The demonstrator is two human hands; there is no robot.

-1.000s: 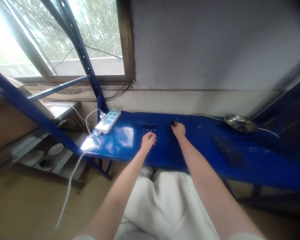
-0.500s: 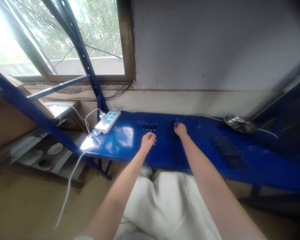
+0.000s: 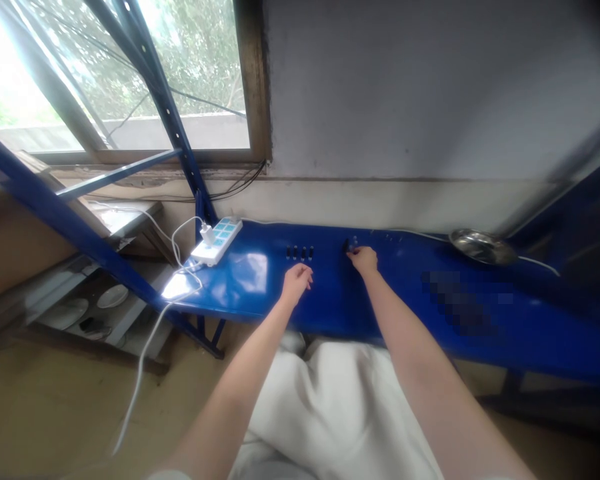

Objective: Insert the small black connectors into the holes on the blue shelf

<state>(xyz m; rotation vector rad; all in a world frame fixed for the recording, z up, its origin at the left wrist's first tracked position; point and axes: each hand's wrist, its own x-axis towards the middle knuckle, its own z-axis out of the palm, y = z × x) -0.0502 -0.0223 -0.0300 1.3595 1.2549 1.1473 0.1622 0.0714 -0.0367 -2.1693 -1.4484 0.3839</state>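
Several small dark cylinders with pale ends (image 3: 299, 253) stand in a short row on the blue table (image 3: 325, 300). Just in front of that row hovers my left hand (image 3: 296, 283), its fingers curled in; whether anything small is between them I cannot make out. Farther right, my right hand (image 3: 364, 259) reaches down to the tabletop with thumb and fingertips pinched together. A small dark piece (image 3: 346, 245) lies right at those fingertips, beside some tiny clear bits (image 3: 355, 240). What the pinch holds is too small to name.
A white power strip (image 3: 217, 241) with a plugged-in charger sits at the table's left end, its cable hanging to the floor. A shiny metal dish (image 3: 481, 247) lies at the back right. Tiny bits (image 3: 389, 237) are scattered near the wall. A blue metal post (image 3: 167, 113) rises at left.
My right hand has drawn back slightly from the dark piece and clear bits, showing more of them. My left hand has hardly moved.
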